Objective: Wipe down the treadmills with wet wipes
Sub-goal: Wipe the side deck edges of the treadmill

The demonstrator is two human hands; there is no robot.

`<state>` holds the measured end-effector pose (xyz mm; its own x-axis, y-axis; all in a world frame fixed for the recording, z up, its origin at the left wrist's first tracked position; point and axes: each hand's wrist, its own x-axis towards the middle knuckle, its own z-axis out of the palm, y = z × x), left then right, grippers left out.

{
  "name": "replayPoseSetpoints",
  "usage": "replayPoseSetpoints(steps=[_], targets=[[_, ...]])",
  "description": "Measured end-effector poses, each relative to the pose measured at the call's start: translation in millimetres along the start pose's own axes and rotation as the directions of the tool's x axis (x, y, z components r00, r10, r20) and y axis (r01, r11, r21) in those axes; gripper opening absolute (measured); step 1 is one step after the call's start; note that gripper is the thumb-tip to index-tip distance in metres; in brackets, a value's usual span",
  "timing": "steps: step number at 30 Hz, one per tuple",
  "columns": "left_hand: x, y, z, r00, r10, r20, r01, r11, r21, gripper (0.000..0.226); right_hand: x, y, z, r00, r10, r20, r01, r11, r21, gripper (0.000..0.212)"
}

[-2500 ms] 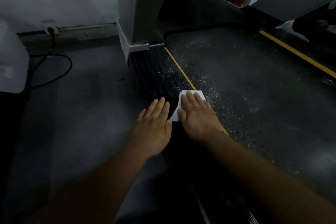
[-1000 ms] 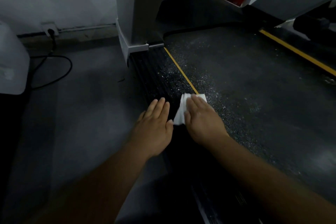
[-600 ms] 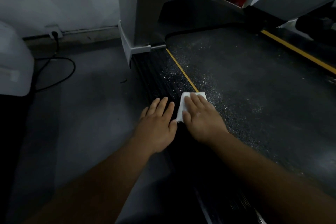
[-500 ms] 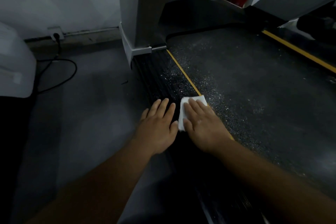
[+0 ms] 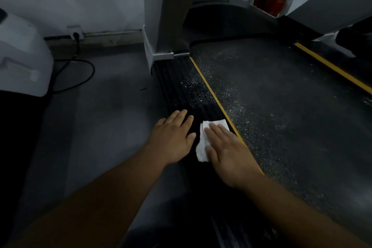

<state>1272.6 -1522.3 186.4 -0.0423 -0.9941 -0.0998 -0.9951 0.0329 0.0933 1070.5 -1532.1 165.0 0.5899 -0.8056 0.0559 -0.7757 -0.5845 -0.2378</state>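
Note:
A white wet wipe lies on the black ribbed side rail of a treadmill, just left of the yellow stripe. My right hand presses flat on the wipe with straight fingers and covers most of it. My left hand rests flat on the rail's left edge, right beside the wipe. The grey speckled treadmill belt stretches to the right, dusted with pale specks.
The treadmill's white upright post stands at the rail's far end. A black cable runs from a wall socket over the grey floor. A white machine cover sits at left. Red fire extinguishers stand behind.
My right hand has slid the wipe back toward me along the rail, and the wipe has bunched on its left side. My left hand has stayed flat on the rail edge.

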Motion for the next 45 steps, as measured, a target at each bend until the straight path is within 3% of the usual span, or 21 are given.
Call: replayPoseSetpoints(steps=[3, 5, 7, 10, 15, 17, 20, 25, 31, 36, 42, 45], targets=[[-2, 2, 1, 1.0, 0.005, 0.003, -0.005, 1.0, 0.005, 0.064, 35, 2, 0, 0.992, 0.125, -0.01, -0.125, 0.992, -0.026, 0.08], [-4, 0, 0, 1.0, 0.017, 0.018, -0.017, 1.0, -0.004, 0.065, 56, -6, 1, 0.979, 0.201, 0.024, -0.2, 0.979, -0.041, 0.067], [-3, -4, -3, 0.999, 0.039, 0.013, -0.039, 0.999, -0.012, 0.067, 56, -9, -4, 0.985, 0.174, 0.007, -0.174, 0.984, -0.026, 0.064], [-2, -11, 0, 0.997, 0.077, -0.02, -0.078, 0.995, -0.061, 0.069, 37, -7, -6, 0.998, 0.067, -0.015, -0.068, 0.998, -0.02, 0.079], [1, -27, 2, 0.983, 0.172, -0.063, -0.175, 0.984, -0.043, 0.09, 62, -21, 0, 0.961, 0.277, -0.006, -0.277, 0.96, -0.027, 0.074], [6, -36, -1, 0.97, 0.227, -0.084, -0.23, 0.973, -0.026, 0.101, 50, -29, 0, 0.976, 0.219, 0.008, -0.219, 0.975, -0.027, 0.083], [15, -45, -2, 0.959, 0.276, -0.059, -0.278, 0.961, -0.017, 0.107, 20, -22, 0, 0.987, 0.163, -0.006, -0.163, 0.987, -0.006, 0.075], [21, -51, 6, 0.949, 0.313, -0.038, -0.316, 0.942, -0.112, 0.115, 53, -19, 5, 0.94, 0.339, -0.039, -0.34, 0.94, -0.028, 0.081], [22, -52, 6, 0.937, 0.35, 0.008, -0.342, 0.92, -0.191, 0.112, 41, -9, -2, 0.975, 0.224, 0.011, -0.224, 0.975, 0.004, 0.072], [24, -52, 9, 0.936, 0.351, -0.012, -0.349, 0.925, -0.154, 0.116, 47, -17, -1, 0.962, 0.273, -0.001, -0.273, 0.962, -0.015, 0.069], [26, -52, 13, 0.928, 0.347, -0.135, -0.366, 0.918, -0.152, 0.113, 35, -17, 1, 0.971, 0.24, 0.014, -0.24, 0.97, -0.034, 0.075], [24, -52, 11, 0.939, 0.333, -0.091, -0.343, 0.929, -0.143, 0.119, 58, -17, -1, 0.971, 0.239, 0.026, -0.237, 0.97, -0.057, 0.079]])
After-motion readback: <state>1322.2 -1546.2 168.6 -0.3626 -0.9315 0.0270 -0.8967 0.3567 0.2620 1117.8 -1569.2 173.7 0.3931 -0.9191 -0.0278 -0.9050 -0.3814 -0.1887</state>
